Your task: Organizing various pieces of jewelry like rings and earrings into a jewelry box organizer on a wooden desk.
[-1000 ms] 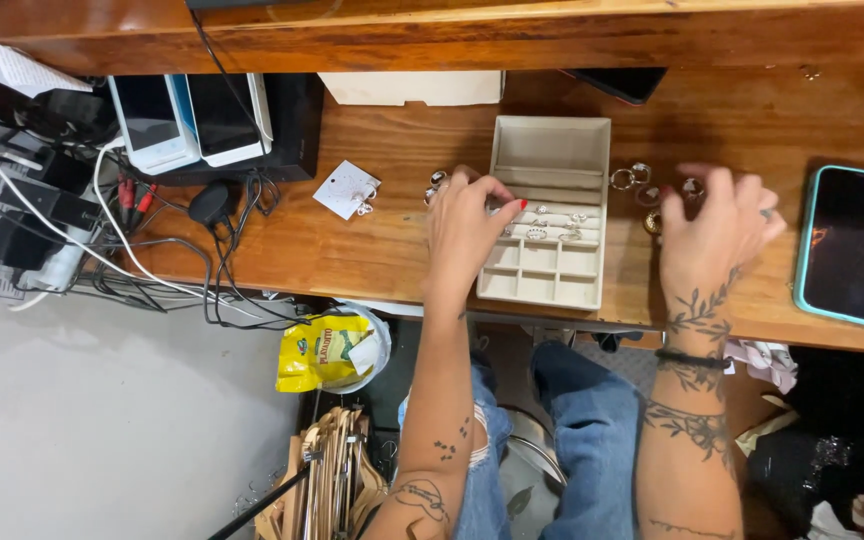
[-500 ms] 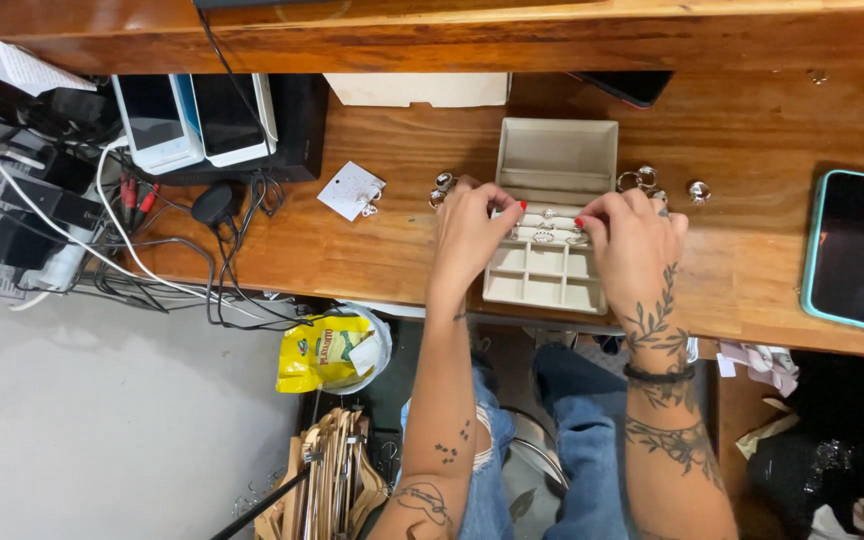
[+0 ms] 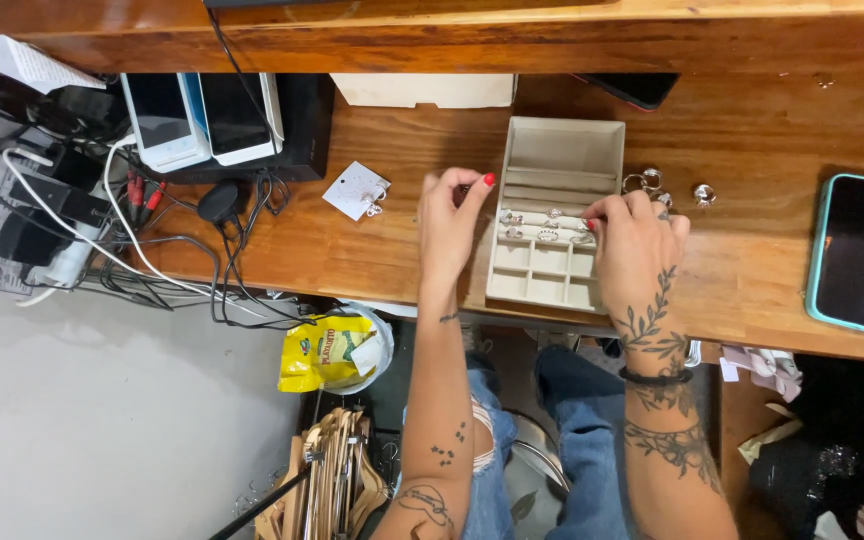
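A: State the position of each hand.

B: My left hand [image 3: 449, 225] rests on the desk [image 3: 752, 120], just left of the beige jewellery tray [image 3: 555, 222]. The fingers are curled toward the tray's left wall; I cannot tell whether that grip pinches anything. My right hand [image 3: 637, 245] lies over the tray's right edge, fingertips drawn together at the row of rings [image 3: 542, 225] seated in the tray's middle band. Whether a ring is pinched there is hidden by the fingers.

A: Location of the tray?

B: Flat on the desk between both hands. Its lower compartments show as open squares.

A: Adjacent items?

B: Loose rings [image 3: 670, 187] lie on the desk just right of the tray. An earring card [image 3: 357, 190] lies left of my left hand. A teal-cased phone [image 3: 859, 252] sits well apart, at the right.
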